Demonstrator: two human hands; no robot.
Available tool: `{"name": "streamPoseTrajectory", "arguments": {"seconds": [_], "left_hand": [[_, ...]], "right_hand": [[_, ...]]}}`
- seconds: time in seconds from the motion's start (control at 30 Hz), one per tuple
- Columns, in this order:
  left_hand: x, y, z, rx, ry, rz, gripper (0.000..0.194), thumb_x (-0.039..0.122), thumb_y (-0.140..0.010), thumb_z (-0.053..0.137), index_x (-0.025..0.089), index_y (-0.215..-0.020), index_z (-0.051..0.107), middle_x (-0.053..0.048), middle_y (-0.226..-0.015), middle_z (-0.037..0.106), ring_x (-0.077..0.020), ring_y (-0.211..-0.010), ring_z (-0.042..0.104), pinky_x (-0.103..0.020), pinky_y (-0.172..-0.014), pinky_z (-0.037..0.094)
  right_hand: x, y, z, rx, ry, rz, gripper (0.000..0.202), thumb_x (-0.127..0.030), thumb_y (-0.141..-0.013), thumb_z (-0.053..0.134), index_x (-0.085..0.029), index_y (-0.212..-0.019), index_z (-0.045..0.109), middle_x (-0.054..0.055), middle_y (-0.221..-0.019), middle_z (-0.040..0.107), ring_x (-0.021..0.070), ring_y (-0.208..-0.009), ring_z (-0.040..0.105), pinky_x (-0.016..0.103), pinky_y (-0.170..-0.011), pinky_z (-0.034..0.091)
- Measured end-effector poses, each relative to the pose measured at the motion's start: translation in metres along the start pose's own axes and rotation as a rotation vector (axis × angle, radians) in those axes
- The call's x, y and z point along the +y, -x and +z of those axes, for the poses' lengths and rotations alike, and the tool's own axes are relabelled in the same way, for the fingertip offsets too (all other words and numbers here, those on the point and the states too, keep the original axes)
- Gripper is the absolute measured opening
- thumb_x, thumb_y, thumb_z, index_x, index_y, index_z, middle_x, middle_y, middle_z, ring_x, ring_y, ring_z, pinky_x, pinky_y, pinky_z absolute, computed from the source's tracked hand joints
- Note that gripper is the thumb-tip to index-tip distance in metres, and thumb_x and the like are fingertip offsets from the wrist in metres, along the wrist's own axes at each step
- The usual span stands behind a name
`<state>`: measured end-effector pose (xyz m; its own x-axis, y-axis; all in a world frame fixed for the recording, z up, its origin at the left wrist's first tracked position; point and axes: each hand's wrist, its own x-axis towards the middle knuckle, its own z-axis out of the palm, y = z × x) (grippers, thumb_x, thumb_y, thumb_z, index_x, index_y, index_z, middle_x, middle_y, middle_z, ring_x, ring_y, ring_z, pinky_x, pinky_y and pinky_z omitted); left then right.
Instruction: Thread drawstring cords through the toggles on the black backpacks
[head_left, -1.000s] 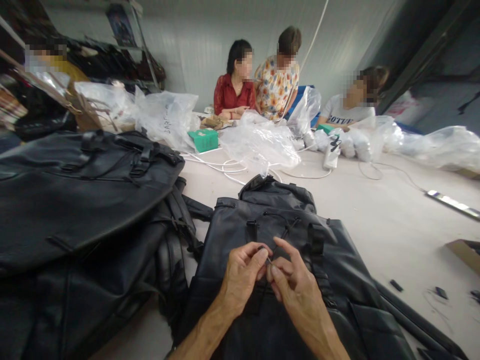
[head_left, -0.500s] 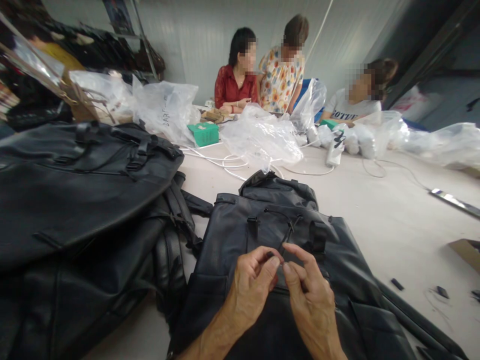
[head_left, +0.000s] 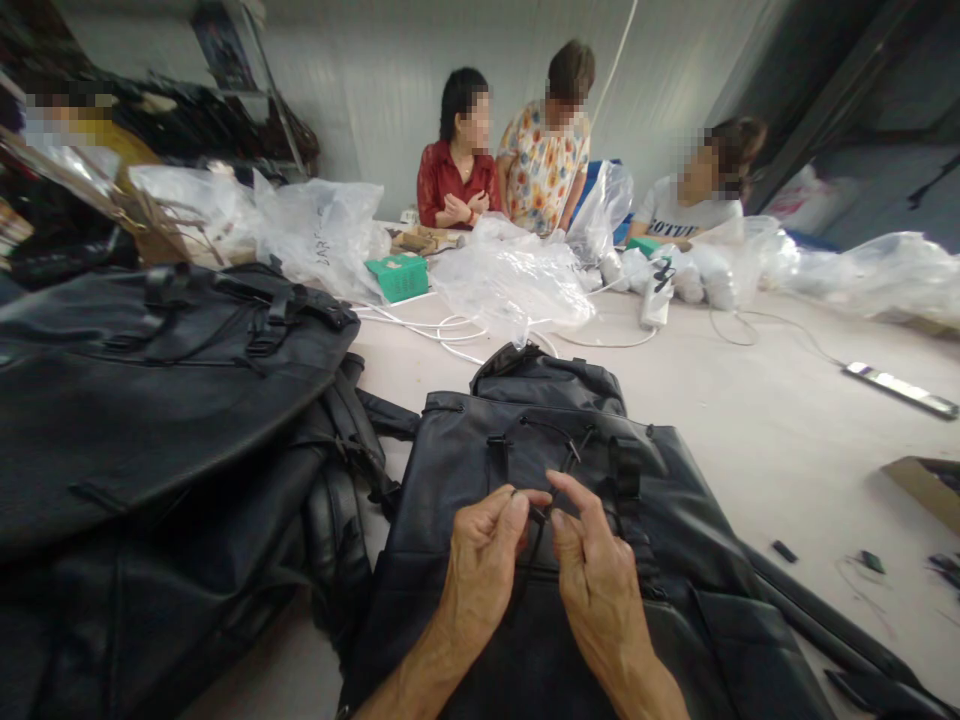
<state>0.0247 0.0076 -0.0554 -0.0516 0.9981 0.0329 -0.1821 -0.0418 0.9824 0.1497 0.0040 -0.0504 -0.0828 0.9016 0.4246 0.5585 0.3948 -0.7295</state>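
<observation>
Pinching a thin black drawstring cord [head_left: 537, 516] between thumb and forefinger, the left hand [head_left: 480, 570] and right hand [head_left: 596, 585] meet low in the middle of the frame, over the black leather-look backpack [head_left: 465, 470] lying flat on the pale desk [head_left: 757, 440]. Fingers of both hands are pressed together on the cord, tips nearly touching. To my eye the work wants small, steady pulls, with the cord kept taut and the bag left still. Both wrists come up from the bottom edge, palms turned inward, knuckles raised. Another heap of black bags [head_left: 150, 400] fills the left side
</observation>
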Motion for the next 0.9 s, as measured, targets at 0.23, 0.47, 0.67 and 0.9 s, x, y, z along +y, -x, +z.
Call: {"name": "streamPoseTrajectory", "arguments": {"seconds": [0.23,0.47,0.67,0.9], "left_hand": [[0.009,-0.005,-0.007,0.202,-0.138,0.168,0.033,0.041,-0.089,0.053,0.012,-0.097,0.066,0.002,-0.061,0.046,-0.0067,-0.051,0.041,-0.016,-0.048,0.034],[0.004,0.009,0.005,-0.173,-0.679,0.576,0.024,0.022,-0.094,0.046,0.015,-0.106,0.066,-0.006,-0.080,0.068,-0.0134,-0.070,0.063,-0.021,-0.068,0.048],[0.019,-0.001,0.003,-0.076,-1.123,0.984,0.020,0.016,-0.095,0.045,0.013,-0.100,0.064,-0.004,-0.075,0.063,-0.0129,-0.066,0.060,-0.022,-0.062,0.042],[0.035,0.010,0.007,-0.090,-1.446,1.010,0.031,0.021,-0.094,0.044,0.018,-0.064,0.053,-0.001,-0.063,0.055,-0.0155,-0.059,0.052,-0.029,-0.056,0.029]], "right_hand": [[0.011,0.000,-0.003,-0.006,-0.599,0.452,0.047,-0.057,-0.086,0.051,-0.014,-0.105,0.055,-0.010,-0.052,0.025,0.0065,-0.043,0.022,0.021,-0.041,0.017],[0.008,0.000,-0.007,-0.154,-1.205,0.674,0.055,-0.055,-0.061,0.079,-0.019,-0.069,0.039,-0.013,-0.048,0.022,0.0014,-0.041,0.012,0.019,-0.040,0.007],[-0.007,0.000,-0.018,-0.137,-1.269,0.651,0.056,-0.052,-0.061,0.080,-0.020,-0.073,0.036,-0.013,-0.051,0.025,0.0016,-0.043,0.014,0.018,-0.041,0.009],[-0.015,0.005,-0.012,-0.083,-1.257,0.715,0.058,-0.054,-0.055,0.079,-0.021,-0.067,0.033,-0.014,-0.048,0.023,0.0013,-0.041,0.014,0.019,-0.041,0.009]]}}
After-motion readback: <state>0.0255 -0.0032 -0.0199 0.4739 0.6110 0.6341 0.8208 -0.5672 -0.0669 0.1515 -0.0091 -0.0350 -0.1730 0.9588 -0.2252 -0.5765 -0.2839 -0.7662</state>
